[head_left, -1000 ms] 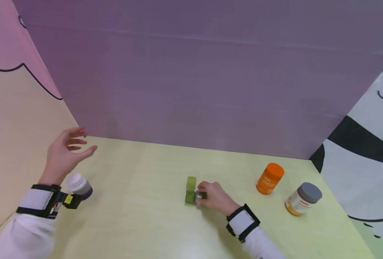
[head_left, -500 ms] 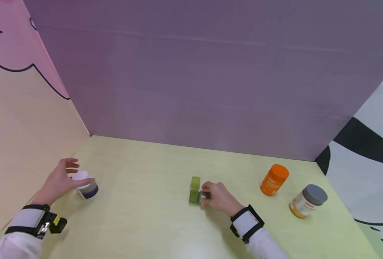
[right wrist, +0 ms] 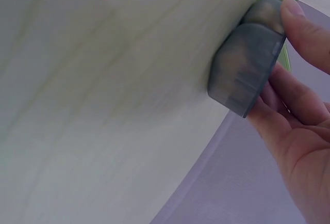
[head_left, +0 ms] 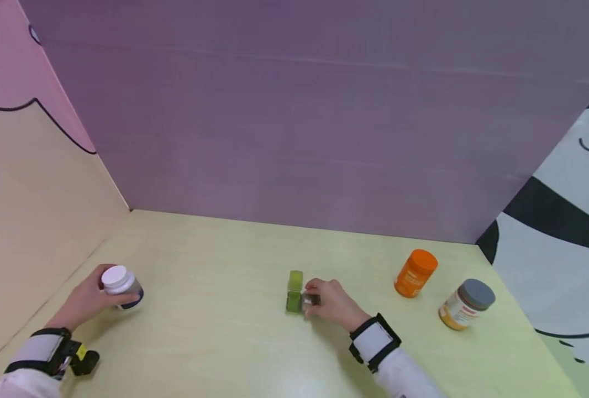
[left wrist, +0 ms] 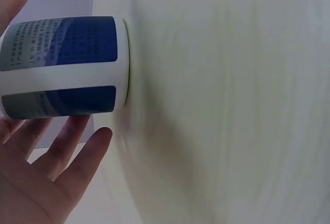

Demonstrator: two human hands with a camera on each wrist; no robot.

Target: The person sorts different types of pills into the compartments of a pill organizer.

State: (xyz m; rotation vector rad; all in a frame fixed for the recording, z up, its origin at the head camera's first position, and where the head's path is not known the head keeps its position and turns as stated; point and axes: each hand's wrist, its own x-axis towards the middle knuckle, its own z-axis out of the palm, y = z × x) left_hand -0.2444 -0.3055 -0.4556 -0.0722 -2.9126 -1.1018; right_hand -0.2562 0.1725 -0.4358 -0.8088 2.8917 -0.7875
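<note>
A white bottle (head_left: pixel 120 284) with a dark blue label stands upright at the left of the table. My left hand (head_left: pixel 88 298) reaches round it, thumb across the front and fingers behind. In the left wrist view, several fingers (left wrist: pixel 72 141) meet one side of the bottle (left wrist: pixel 85 41). My right hand (head_left: pixel 336 304) pinches a small, see-through grey pill box (head_left: pixel 310 300) low over the table. Right beside that lies a green pill box (head_left: pixel 293 302), its lid (head_left: pixel 295 280) folded back. In the right wrist view, the grey pill box (right wrist: pixel 245 61) shows between thumb and fingers.
An orange bottle (head_left: pixel 416 273) and a grey-capped bottle (head_left: pixel 467 304) stand at the right of the pale table (head_left: pixel 215 331). A purple panel (head_left: pixel 294 121) rises along the table's back edge. Printed panels flank both sides.
My left hand has come down from above and behind the white bottle, and its fingers have closed in round it. My right hand stays at the pill boxes.
</note>
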